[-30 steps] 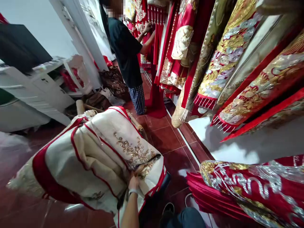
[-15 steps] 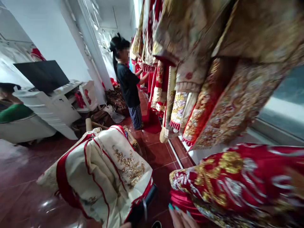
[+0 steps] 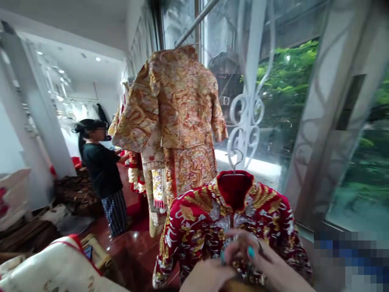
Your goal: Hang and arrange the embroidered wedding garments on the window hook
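Shop aisle by window (image 3: pixel 282 81); gold robe (image 3: pixel 179 109) hangs upper centre. Red jacket (image 3: pixel 194 223) on hanger (image 3: pixel 235 163), lower centre. Right hand (image 3: pixel 261 259) fingers curled into its front, holding it. Left hand (image 3: pixel 206 276) just beside at bottom edge, grip can't tell.

Gold robe (image 3: pixel 179 121) hanging from rail; person (image 3: pixel 103 178) behind; cream garment (image 3: pixel 54 267) lower left.

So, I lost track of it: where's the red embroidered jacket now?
The red embroidered jacket is bottom centre in the head view, against the right hand, in front of the hanging gold robe.
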The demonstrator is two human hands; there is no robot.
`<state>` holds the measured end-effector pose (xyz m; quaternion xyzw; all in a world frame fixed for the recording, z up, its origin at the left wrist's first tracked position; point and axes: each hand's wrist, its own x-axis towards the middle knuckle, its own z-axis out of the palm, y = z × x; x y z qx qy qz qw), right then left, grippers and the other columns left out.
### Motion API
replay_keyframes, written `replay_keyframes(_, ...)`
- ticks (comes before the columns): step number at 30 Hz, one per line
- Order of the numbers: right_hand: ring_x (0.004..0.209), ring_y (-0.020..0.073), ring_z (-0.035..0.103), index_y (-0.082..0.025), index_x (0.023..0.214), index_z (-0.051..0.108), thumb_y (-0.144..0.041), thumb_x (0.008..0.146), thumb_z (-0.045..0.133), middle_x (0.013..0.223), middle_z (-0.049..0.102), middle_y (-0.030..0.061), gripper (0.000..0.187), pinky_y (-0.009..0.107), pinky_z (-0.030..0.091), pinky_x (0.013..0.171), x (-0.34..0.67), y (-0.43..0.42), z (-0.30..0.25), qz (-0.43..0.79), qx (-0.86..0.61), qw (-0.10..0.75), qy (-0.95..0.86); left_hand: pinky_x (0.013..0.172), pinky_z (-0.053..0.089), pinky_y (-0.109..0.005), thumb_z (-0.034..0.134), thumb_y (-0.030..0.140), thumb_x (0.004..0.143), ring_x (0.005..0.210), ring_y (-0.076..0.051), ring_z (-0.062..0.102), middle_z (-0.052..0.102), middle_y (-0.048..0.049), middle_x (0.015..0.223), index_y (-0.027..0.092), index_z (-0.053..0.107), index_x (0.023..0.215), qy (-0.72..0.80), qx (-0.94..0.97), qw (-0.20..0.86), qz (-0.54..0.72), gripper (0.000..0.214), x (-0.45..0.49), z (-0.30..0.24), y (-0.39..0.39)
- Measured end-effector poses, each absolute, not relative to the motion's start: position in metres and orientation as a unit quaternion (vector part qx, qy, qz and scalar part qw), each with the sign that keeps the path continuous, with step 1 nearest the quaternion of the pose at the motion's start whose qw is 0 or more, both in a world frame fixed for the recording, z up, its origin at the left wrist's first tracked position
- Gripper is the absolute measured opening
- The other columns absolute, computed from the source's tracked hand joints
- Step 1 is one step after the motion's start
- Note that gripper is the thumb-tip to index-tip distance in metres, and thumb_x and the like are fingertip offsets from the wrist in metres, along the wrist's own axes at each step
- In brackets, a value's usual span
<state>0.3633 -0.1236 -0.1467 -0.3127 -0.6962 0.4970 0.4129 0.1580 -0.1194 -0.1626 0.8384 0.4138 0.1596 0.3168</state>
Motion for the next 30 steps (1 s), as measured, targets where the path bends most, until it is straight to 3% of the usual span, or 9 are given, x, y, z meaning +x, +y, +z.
replay_keyframes(3,0.106,0.0246,0.067,-0.028,0.144,0.044,-0.062,0.092,0.041,0.121,0.068,0.01,0.062,0.041,0.054,0.093,0.397,-0.124,-0.121,0.299,-0.446,0.464,-0.705,0.08,0.047,-0.035,0.057,0.031,0.086,0.088,-0.021,0.062,0.071,-0.0049,0.095,0.022,0.071,0.093,0.41,0.834,0.269,0.251,0.018,0.188,-0.11,-0.098)
replay_keyframes(7,0.084,0.0264,0.072,-0.032,0.143,0.048,-0.053,0.094,0.039,0.106,0.075,0.0073,0.054,0.039,0.059,0.069,0.419,-0.128,-0.088,0.055,-0.557,0.405,-0.722,0.073,0.044,-0.029,0.056,0.037,0.088,0.079,-0.016,0.057,0.068,-0.0041,0.087,0.017,0.069,0.094,0.275,0.862,0.305,0.296,0.024,0.212,-0.046,-0.06)
replay_keyframes(11,0.081,0.027,0.071,-0.031,0.139,0.054,-0.041,0.098,0.037,0.103,0.076,0.0077,0.045,0.04,0.056,0.068,0.414,-0.111,-0.052,-0.091,-0.565,0.394,-0.72,0.073,0.044,-0.027,0.06,0.04,0.086,0.076,-0.013,0.055,0.066,-0.0026,0.084,0.016,0.069,0.092,0.185,0.861,0.363,0.305,0.026,0.22,-0.012,-0.017)
replay_keyframes(16,0.079,0.0269,0.071,-0.028,0.138,0.055,-0.034,0.098,0.037,0.091,0.077,0.0089,0.044,0.04,0.054,0.068,0.392,-0.077,-0.03,-0.115,-0.532,0.398,-0.739,0.067,0.042,-0.025,0.063,0.049,0.082,0.073,-0.013,0.053,0.066,-0.0025,0.083,0.015,0.071,0.093,0.229,0.847,0.363,0.315,0.036,0.199,-0.003,0.012)
replay_keyframes(21,0.078,0.0275,0.071,-0.031,0.135,0.058,-0.032,0.096,0.039,0.092,0.077,0.0087,0.043,0.039,0.054,0.066,0.372,-0.063,-0.051,-0.095,-0.532,0.394,-0.744,0.069,0.045,-0.026,0.062,0.056,0.08,0.078,-0.016,0.057,0.069,-0.0053,0.087,0.014,0.071,0.092,0.273,0.84,0.353,0.31,0.045,0.176,-0.025,0.012)
replay_keyframes(26,0.094,0.0247,0.071,-0.034,0.138,0.053,-0.032,0.099,0.036,0.113,0.073,0.0041,0.043,0.039,0.056,0.079,0.384,-0.047,-0.084,-0.016,-0.465,0.402,-0.789,0.086,0.045,-0.035,0.056,0.052,0.086,0.095,-0.023,0.06,0.07,-0.0081,0.108,0.019,0.068,0.109,0.409,0.822,0.174,0.357,0.043,0.172,-0.055,-0.015)
replay_keyframes(30,0.107,0.0258,0.067,-0.028,0.137,0.054,-0.037,0.097,0.04,0.127,0.067,0.0054,0.043,0.041,0.054,0.09,0.399,-0.025,-0.107,0.024,-0.469,0.419,-0.777,0.073,0.046,-0.033,0.064,0.054,0.079,0.083,-0.023,0.061,0.071,-0.0091,0.099,0.016,0.069,0.106,0.439,0.839,0.193,0.256,0.047,0.171,-0.052,-0.012)
